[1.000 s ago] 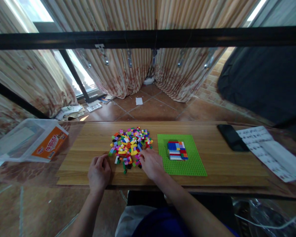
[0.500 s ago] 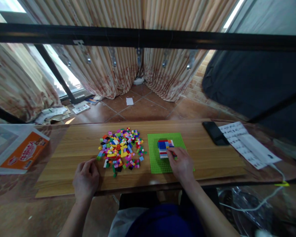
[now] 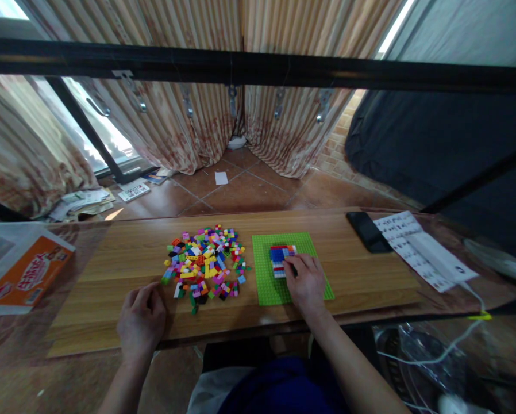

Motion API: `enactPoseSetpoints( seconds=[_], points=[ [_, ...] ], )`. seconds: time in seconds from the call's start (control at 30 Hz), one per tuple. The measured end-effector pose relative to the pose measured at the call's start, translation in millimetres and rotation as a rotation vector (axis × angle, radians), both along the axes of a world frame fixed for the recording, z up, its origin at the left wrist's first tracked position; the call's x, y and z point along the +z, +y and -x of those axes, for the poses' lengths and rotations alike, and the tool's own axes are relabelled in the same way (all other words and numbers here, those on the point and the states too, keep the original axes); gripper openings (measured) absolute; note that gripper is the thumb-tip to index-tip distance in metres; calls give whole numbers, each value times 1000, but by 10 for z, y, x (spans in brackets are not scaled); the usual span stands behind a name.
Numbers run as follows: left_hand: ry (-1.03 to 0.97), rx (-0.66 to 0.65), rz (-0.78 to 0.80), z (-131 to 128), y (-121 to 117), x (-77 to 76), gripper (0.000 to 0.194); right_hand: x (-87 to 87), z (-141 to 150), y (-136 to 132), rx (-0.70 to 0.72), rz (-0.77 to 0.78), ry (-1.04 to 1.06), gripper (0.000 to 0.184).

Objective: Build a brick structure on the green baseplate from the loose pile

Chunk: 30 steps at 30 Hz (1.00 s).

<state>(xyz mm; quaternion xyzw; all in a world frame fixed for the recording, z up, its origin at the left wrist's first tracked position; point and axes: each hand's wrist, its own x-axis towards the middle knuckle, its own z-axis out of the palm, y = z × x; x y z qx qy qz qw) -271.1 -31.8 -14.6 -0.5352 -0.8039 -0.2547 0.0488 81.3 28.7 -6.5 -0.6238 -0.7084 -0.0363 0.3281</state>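
A green studded baseplate (image 3: 264, 287) lies on the wooden board, carrying a low block of toy bricks (image 3: 278, 264) in blue, white, red and orange. My right hand (image 3: 307, 284) is over the plate, thumb and fingers pinched together at the right side of the block. Those fingers cover part of the block, and what is between them is too small to make out. Left of the plate spreads a loose pile of toy bricks (image 3: 206, 259) in many colours. My left hand (image 3: 141, 316) rests at the board's front edge, fingers curled in, with nothing visible in it.
A clear plastic box with an orange label (image 3: 29, 273) stands at the far left. To the right lie a black phone (image 3: 369, 232) and a folded printed sheet (image 3: 426, 250), with a white cable (image 3: 439, 351) hanging nearby. A dark bar (image 3: 258, 69) crosses above the table.
The whole view has shifted slightly as the head moved. My right hand remains at the block, its fingers now a little further over it. My left hand stays resting near the pile.
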Motion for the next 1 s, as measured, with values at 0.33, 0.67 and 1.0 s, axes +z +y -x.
enactPoseSetpoints(
  seconds=[0.33,0.67,1.0],
  points=[
    [10,5,0,-2,2,5,30,19,-111,41,125,40,85,16],
    [31,3,-7,15,23,-8,31,96,-174,132,212,128,16,13],
    [22,11,-9,16,27,-18,30,183,-169,132,132,178,-32,14]
  ],
)
